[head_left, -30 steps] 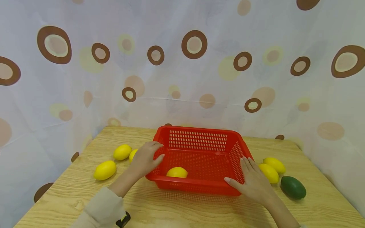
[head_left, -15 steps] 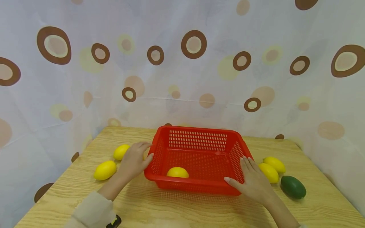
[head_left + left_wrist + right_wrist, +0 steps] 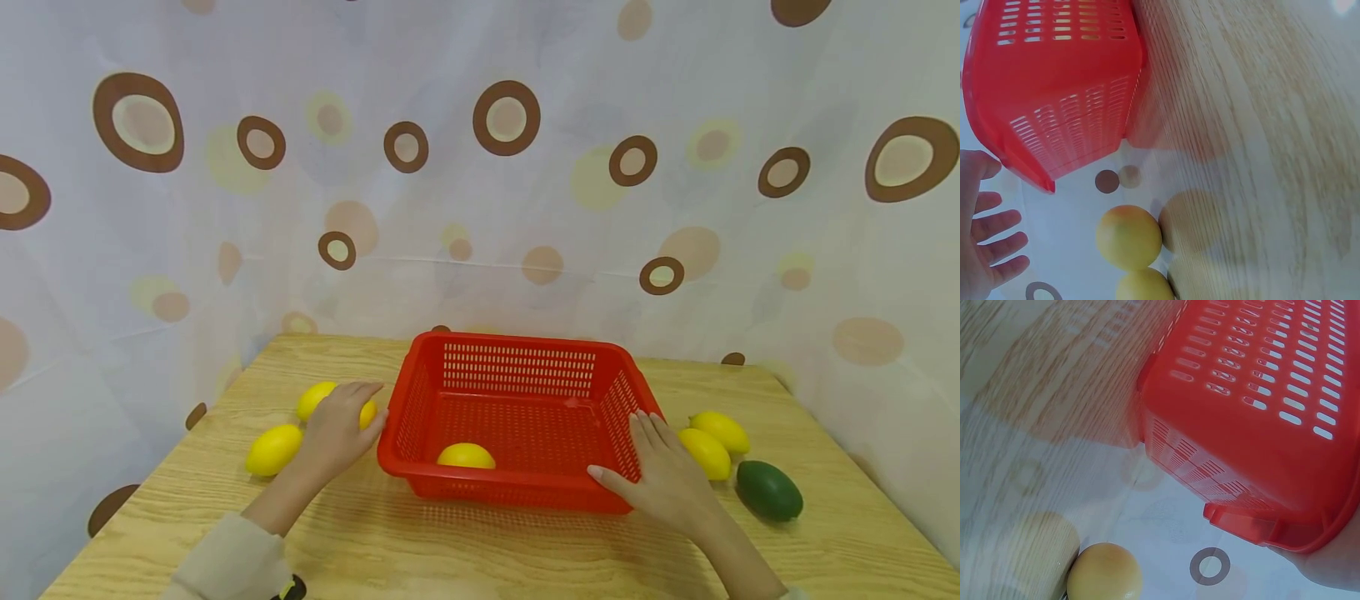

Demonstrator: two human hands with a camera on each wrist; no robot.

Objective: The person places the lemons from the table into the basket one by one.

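Observation:
A red plastic basket (image 3: 517, 478) with slotted walls stands mid-table, one lemon (image 3: 466, 456) lying inside by its near wall. My left hand (image 3: 330, 437) hovers just left of it, fingers apart and holding nothing; the left wrist view shows its thumb at the basket rim (image 3: 979, 125). Partly behind this hand lies an orange-yellow fruit (image 3: 368, 414), beside a lemon (image 3: 311, 398) and a nearer lemon (image 3: 274, 450). My right hand (image 3: 671, 479) rests with extended fingers on the basket's right rim, thumb over the near corner.
To the right of the basket lie two lemons (image 3: 707, 454) close together and a dark green oval fruit (image 3: 768, 491). The wooden table (image 3: 420, 558) meets a pale curtain (image 3: 450, 200) with brown circles at the back and sides.
My left hand has moved left and slightly down, from over the basket's left rim to outside it, near the fruit. My right hand and the basket stay in place.

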